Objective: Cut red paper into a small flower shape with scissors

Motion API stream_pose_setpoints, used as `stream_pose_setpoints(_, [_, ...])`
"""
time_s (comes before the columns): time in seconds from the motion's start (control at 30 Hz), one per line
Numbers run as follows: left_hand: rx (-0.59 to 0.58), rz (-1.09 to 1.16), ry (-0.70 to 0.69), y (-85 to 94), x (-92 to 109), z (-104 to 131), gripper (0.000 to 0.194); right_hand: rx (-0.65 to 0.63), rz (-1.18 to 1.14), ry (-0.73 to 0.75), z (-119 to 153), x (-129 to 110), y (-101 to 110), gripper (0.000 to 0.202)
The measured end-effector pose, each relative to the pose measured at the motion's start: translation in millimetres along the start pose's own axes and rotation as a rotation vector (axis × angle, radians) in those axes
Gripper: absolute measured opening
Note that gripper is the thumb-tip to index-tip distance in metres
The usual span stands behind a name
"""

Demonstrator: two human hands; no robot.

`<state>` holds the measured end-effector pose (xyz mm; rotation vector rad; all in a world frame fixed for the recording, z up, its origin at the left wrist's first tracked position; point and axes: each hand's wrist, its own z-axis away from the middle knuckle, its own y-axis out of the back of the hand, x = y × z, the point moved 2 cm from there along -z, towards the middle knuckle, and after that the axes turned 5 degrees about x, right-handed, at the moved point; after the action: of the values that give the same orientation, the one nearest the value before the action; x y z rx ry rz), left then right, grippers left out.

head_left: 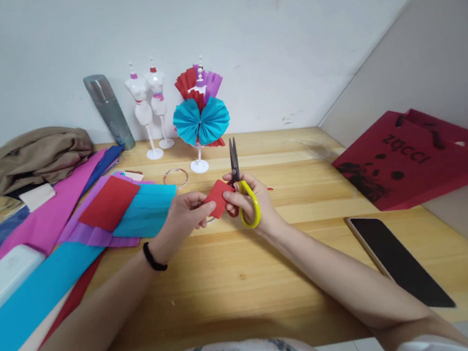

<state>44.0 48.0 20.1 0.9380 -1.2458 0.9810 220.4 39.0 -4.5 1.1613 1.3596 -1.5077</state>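
Observation:
A small red paper piece (pixel 218 197) is held between both hands above the wooden table. My left hand (pixel 187 210) pinches its left side between thumb and fingers, a black band on the wrist. My right hand (pixel 249 199) pinches the right side with its thumb and also holds yellow-handled scissors (pixel 251 214), whose dark blades point up and away, seemingly closed. Behind the hands stands a small mannequin (pixel 199 165) dressed in pleated red, purple and blue paper. A thin ring (pixel 175 178) lies to its left, and part of another ring shows beneath the hands.
Coloured paper strips (pixel 65 265) and a white box-like object (pixel 6 283) cover the left side. Two bare mannequins (pixel 144 114), a flask (pixel 111 112) and brown cloth (pixel 40 154) stand or lie behind. At right are a phone (pixel 400 259) and a red bag (pixel 420 159).

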Motion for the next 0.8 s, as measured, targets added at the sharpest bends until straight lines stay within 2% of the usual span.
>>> stream_pose_setpoints(0.2, [0.077, -0.123, -0.107, 3.8, -2, -2, 0.021, -0.037, 0.055, 0.015, -2, -1, 3, 0.064])
stream_pose_setpoints(0.33, [0.154, -0.372, -0.283, 8.3, 3, -2, 0.019, -0.063, 0.131, 0.136, -5, -8, 9, 0.062])
stream_pose_setpoints(0.47, [0.165, -0.592, -0.447, 9.6, 9, 1, 0.022, -0.055, 0.177, 0.210, -7, -9, 8, 0.058])
stream_pose_setpoints(0.6, [0.195, -0.659, -0.490, 7.9, 10, 5, 0.022, -0.039, 0.175, 0.188, -4, -6, 3, 0.055])
stream_pose_setpoints(0.73, [0.219, -0.662, -0.489, 6.4, 8, 5, 0.024, -0.034, 0.163, 0.172, -1, -7, 1, 0.054])
stream_pose_setpoints(0.8, [0.223, -0.636, -0.492, 6.4, 6, 4, 0.019, -0.015, 0.154, 0.168, -1, -8, 1, 0.055])
